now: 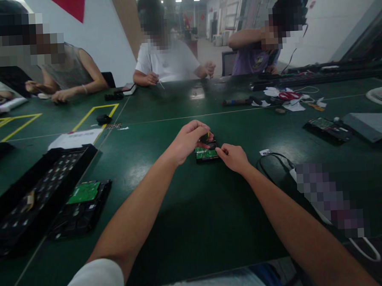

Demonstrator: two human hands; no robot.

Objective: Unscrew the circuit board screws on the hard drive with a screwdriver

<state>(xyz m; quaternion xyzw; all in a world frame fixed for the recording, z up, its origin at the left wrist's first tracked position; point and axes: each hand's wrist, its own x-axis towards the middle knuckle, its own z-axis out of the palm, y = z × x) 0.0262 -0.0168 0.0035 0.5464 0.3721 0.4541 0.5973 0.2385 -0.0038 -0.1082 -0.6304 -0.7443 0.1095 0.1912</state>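
Observation:
A hard drive (207, 154) lies on the green table in front of me, its green circuit board facing up. Above its far side, my left hand (193, 137) is closed around a black-and-yellow handle (205, 137), which looks like a screwdriver's. The fingers and a dark part below the handle hide the tool's tip. At the drive's right edge, my right hand (232, 157) is closed, with thumb and curled fingers against that edge. Part of the drive is covered by both hands.
Left are a long black tray (36, 193) and several stacked drives (83, 193). A power strip (309, 196) with a cable lies right; farther right are another drive (327, 129) and a grey box (372, 125). Three people sit across the table (165, 140).

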